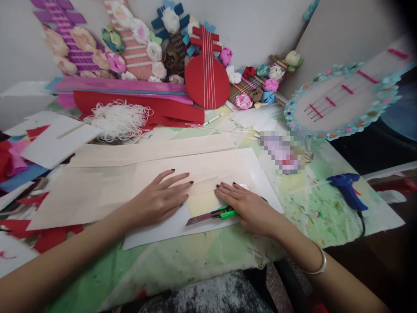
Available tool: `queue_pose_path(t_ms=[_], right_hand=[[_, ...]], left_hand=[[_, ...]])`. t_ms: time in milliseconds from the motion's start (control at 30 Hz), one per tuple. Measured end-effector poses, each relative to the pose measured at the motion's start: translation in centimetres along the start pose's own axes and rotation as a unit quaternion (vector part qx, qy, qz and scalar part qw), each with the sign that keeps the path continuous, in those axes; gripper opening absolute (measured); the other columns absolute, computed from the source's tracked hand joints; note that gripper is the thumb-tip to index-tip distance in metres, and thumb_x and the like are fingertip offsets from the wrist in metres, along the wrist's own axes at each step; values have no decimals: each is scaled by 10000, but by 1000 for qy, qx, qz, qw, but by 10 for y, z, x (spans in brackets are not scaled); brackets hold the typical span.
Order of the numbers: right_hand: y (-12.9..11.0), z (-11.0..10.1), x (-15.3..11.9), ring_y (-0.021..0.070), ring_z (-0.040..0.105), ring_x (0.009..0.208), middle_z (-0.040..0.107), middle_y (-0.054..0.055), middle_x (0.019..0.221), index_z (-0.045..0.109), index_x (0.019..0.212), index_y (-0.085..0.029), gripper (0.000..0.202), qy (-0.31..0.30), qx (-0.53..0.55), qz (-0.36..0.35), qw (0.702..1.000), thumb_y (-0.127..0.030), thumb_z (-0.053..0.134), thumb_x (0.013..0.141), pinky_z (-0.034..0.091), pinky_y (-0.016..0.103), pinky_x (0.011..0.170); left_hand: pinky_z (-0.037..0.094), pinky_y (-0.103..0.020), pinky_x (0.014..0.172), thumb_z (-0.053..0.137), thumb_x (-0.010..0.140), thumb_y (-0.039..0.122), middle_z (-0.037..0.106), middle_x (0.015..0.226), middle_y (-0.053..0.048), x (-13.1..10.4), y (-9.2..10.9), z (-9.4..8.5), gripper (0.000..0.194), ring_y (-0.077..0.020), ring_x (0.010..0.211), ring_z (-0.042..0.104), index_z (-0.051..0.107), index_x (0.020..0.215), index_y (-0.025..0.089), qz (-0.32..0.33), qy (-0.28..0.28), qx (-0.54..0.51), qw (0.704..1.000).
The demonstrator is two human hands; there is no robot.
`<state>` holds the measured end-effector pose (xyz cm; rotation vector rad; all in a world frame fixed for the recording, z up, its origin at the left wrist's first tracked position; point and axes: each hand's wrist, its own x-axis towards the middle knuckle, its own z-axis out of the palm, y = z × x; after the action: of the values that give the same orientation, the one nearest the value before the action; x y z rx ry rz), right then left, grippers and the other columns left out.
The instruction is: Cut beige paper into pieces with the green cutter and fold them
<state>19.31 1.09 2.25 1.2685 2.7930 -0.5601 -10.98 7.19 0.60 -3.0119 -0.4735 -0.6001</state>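
Note:
My left hand [164, 195] lies palm down with spread fingers on a cream sheet [120, 184]. It holds nothing. My right hand [246, 206] has its fingers stretched flat on the right part of the cream material. A green utility knife [228, 213] is tucked under that palm, its blade out and pointing left; the thumb is hidden. Below both hands is a white board [153, 237], its right and near edges showing. A pale yellow patch [203, 204] shows between the hands. Behind them runs a long folded cream strip [153, 150].
A blue glue gun [350, 189] sits at the right. White string [120, 119] is heaped at the back left, near white card pieces [55, 141]. A red paper lute [207, 78] and other flower-trimmed instruments lean on the wall. A blue-edged round instrument [339, 102] stands at right.

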Motion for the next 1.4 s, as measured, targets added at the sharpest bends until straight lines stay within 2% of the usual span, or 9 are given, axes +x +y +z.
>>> queue_pose_path(t_ms=[167,500,633,700,767,867,1000,1133,1400], right_hand=[[4,6,-2,242,245,1455,335,147,1546,322,1482,-77,907,22,1,-10,1000,5,445,587,255,488,1179],[3,8,0,236,290,1439,371,142,1529,361,1465,-118,871,38,7,-12,999,18,435,607,282,490,1166],[8,2,-12,221,339,1419,423,126,1504,432,1412,-137,794,89,18,-4,996,25,426,634,339,440,1147],[20,-6,-25,231,427,1368,469,124,1472,465,1381,-149,754,152,5,51,987,31,418,650,405,426,1101],[39,-15,-42,293,607,1161,641,150,1269,542,1301,-146,602,210,-42,145,966,-6,436,725,494,470,972],[73,-24,-65,305,683,888,718,125,1035,590,1218,-195,378,191,-90,267,940,-156,483,857,536,438,756],[105,-26,-81,281,665,895,698,122,1036,568,1183,-185,374,129,-69,265,953,-367,597,858,508,364,734],[110,-23,-82,246,658,830,698,115,963,562,1103,-184,247,98,-63,268,956,-337,495,920,468,312,658],[113,-22,-80,232,635,852,667,105,969,562,1056,-182,197,89,-68,258,960,-302,467,932,441,299,686]], left_hand=[[312,-542,1120,564,888,112,640,1284,-76,-22,4,-2,308,-291,1372,407,626,1176,202,-27,-4,-7,1000],[359,-559,1093,596,848,102,652,1261,-72,-51,3,-14,289,-301,1354,431,665,1100,226,-86,12,-36,996],[416,-556,1063,586,854,103,627,1298,-72,-51,0,-18,296,-305,1340,451,676,1092,255,-103,34,-90,990],[464,-511,1040,574,869,105,636,1283,-68,-41,-2,-19,302,-282,1305,496,671,1110,261,-116,65,-114,985],[507,-449,1008,572,879,106,654,1253,-71,-23,-4,-20,283,-255,1259,543,675,1100,250,-125,100,-117,980],[535,-409,972,595,873,116,676,1208,-95,15,-10,-14,228,-238,1190,596,689,1059,210,-97,118,-100,983],[544,-406,958,566,897,141,700,1159,-107,72,-24,14,193,-226,1161,617,696,1037,174,-44,120,-111,986],[537,-443,958,545,895,126,715,1129,-91,115,-31,49,192,-249,1179,603,717,965,176,4,105,-140,985],[521,-437,968,524,917,154,715,1117,-98,129,-27,83,201,-233,1164,611,715,961,195,16,109,-179,978]])
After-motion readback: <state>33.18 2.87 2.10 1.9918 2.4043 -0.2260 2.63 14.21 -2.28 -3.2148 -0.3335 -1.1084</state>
